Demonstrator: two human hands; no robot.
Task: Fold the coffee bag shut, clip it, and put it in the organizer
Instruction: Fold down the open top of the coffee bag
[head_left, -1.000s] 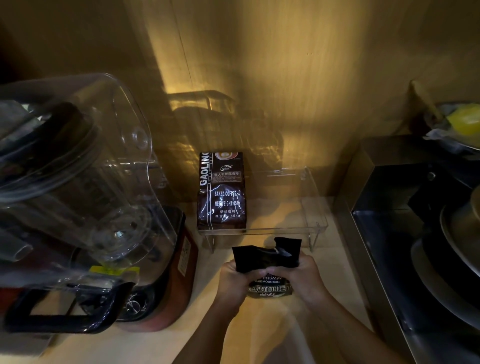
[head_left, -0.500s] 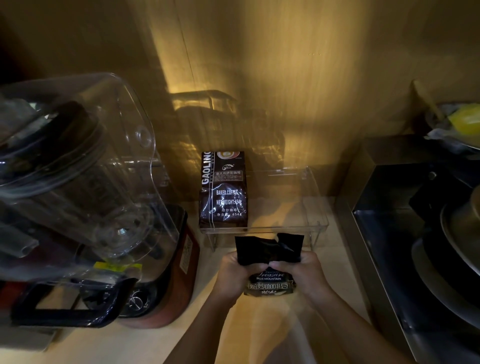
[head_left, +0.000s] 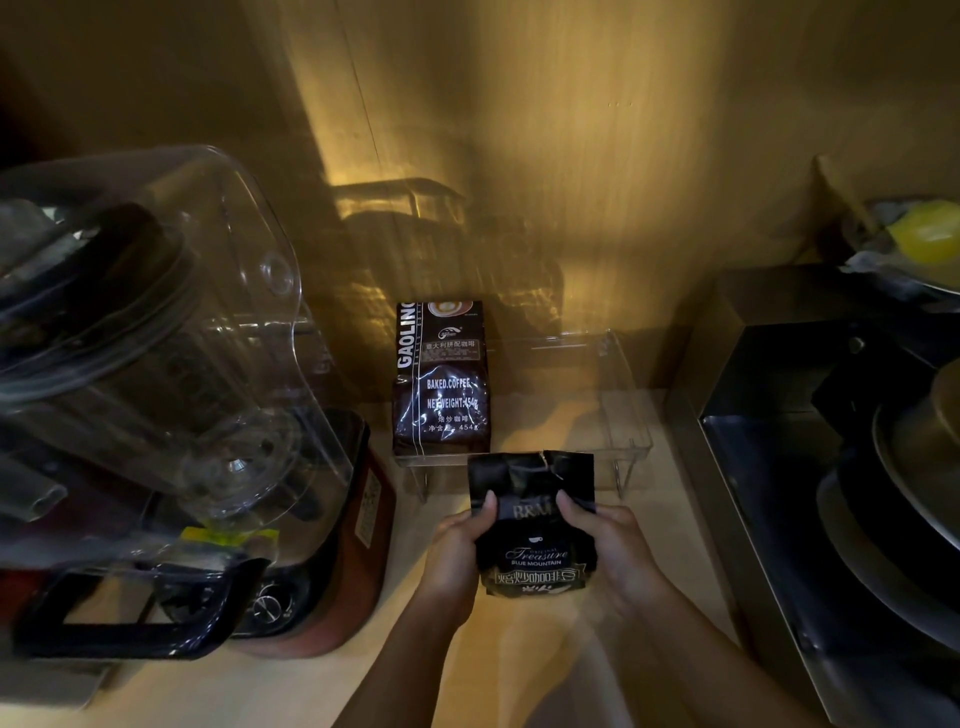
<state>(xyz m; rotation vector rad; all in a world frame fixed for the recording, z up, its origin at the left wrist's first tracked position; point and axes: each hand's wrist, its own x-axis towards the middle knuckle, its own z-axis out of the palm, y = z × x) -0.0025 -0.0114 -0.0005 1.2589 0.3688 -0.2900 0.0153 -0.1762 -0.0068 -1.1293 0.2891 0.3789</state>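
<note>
A small black coffee bag (head_left: 535, 535) with "Treasure Blue Mountain" lettering stands on the counter in front of me. My left hand (head_left: 457, 545) grips its left side and my right hand (head_left: 608, 545) its right side, thumbs pressed on the front near the top. The bag's torn top edge stands up, crumpled. Just behind it sits a clear plastic organizer (head_left: 623, 415) on short legs. No clip is visible.
A larger dark "Gaolino" coffee bag (head_left: 441, 379) stands in the organizer's left part. A blender with a clear jar (head_left: 156, 338) and red base fills the left. A steel sink (head_left: 810, 441) with dark pans lies on the right. A wooden wall is behind.
My hands have slid apart from the bag's front to its sides, uncovering the label. The top flap, squeezed together before, now stands up taller and flatter.
</note>
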